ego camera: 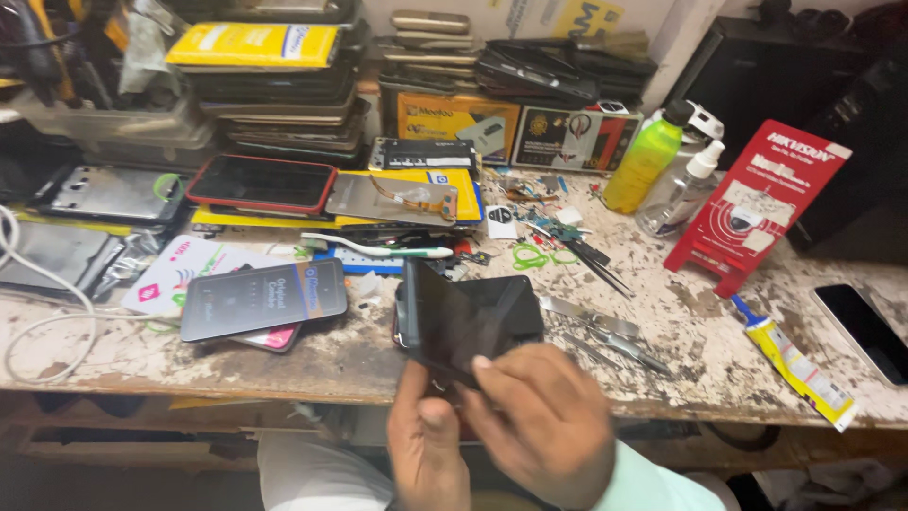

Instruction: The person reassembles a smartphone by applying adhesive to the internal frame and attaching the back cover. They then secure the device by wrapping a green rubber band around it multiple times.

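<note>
A black phone (468, 322) with its dark screen panel lifted at an angle is held over the front edge of the worn workbench (700, 364). My left hand (427, 437) grips it from below, thumb on the lower edge. My right hand (544, 416) covers the lower right corner, thumb pressed on the glass. The lower part of the phone is hidden by both hands.
Tweezers and metal tools (605, 336) lie just right of the phone. A boxed screen (263, 298) lies at the left, a white toothbrush (378, 249) behind. A glue tube (794, 364), another phone (865, 331), a red card stand (757, 203), a green bottle (646, 156) and stacked phones (274, 85) crowd the bench.
</note>
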